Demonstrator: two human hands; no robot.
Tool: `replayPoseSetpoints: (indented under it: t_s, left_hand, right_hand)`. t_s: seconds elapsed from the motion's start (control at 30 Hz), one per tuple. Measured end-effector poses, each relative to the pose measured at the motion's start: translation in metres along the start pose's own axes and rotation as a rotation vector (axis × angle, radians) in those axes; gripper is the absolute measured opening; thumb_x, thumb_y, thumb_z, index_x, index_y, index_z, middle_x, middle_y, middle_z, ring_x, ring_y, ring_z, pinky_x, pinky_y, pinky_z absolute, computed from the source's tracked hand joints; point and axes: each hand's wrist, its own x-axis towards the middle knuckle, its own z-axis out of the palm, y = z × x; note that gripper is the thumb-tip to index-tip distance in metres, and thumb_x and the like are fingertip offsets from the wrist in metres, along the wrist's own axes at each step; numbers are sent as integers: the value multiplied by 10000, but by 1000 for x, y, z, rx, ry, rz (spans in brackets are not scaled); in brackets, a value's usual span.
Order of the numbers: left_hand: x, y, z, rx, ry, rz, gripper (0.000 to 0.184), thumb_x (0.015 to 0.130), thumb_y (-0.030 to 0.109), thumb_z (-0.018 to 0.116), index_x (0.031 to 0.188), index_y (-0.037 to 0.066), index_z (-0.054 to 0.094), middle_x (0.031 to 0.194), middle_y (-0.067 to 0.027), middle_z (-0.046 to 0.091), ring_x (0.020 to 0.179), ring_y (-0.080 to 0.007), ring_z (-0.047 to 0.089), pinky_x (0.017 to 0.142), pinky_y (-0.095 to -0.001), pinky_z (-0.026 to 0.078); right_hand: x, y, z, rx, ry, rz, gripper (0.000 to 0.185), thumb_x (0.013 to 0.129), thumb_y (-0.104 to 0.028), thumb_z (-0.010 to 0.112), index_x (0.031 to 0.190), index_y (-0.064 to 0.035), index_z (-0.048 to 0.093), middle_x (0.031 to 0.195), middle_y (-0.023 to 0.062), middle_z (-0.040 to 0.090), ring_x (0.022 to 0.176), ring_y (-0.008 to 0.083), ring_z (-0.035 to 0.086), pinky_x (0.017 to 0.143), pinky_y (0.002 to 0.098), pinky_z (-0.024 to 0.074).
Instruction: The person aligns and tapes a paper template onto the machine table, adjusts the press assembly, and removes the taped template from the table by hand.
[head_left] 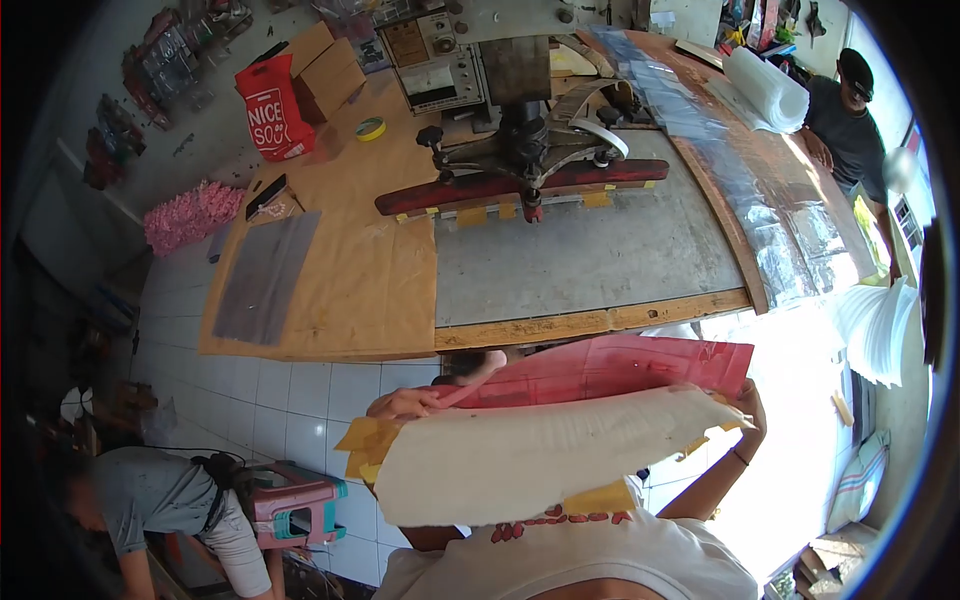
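Observation:
In front of my body is a bowed cream sheet (530,455) with yellow-brown tape on its edges. A red, see-through sheet (620,365) stands behind it, its top edge curving up near the table's front. My left hand (400,402) is closed at the left end, where the two sheets meet, and grips the red sheet's edge. At the right end my right hand (750,405) is closed around the edges of the sheets. Most of its fingers are hidden behind them.
A press with a long red bar (530,188) stands over the grey tabletop (590,260). Brown paper (370,260) bears a dark clear sheet (265,275), yellow tape (370,129) and a red bag (273,108). One person (845,130) stands far right; another (180,500) bends beside a stool (295,505).

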Motion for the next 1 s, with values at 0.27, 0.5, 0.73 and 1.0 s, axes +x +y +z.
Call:
replayPoseSetpoints:
  t_s: [0.27, 0.5, 0.73, 1.0]
  left_hand:
    - [-9, 4, 13, -42, 62, -83, 399, 946, 393, 586, 928, -6, 579, 999, -258, 655, 900, -293, 671, 726, -383, 585]
    - [-11, 29, 23, -135, 134, 5, 447, 948, 423, 577, 981, -21, 537, 1007, -262, 632, 863, -305, 663, 728, -416, 579]
    - [-9, 50, -2, -242, 141, 108, 445, 945, 418, 586, 982, -22, 533, 985, -250, 628, 840, -305, 656, 727, -420, 570]
    - [-34, 42, 3, -51, 230, -3, 432, 945, 410, 589, 974, -19, 537, 957, -238, 630, 812, -300, 651, 720, -412, 564]
  right_hand:
    - [-1, -33, 5, -43, -84, 117, 300, 776, 78, 729, 1065, 2, 695, 1010, 45, 728, 937, 116, 664, 853, 275, 535]
    - [-19, -40, 7, 395, -116, -104, 684, 723, -157, 877, 1277, 37, 526, 1143, 71, 667, 1057, 179, 631, 941, 326, 505]
    - [-3, -18, 4, 260, -55, -45, 728, 719, -333, 895, 1248, 38, 560, 1121, 62, 669, 1026, 155, 615, 920, 307, 489]
    - [-22, 7, -22, 51, -59, -320, 330, 785, -118, 774, 1080, -5, 678, 1055, 94, 706, 932, 186, 670, 811, 303, 533]
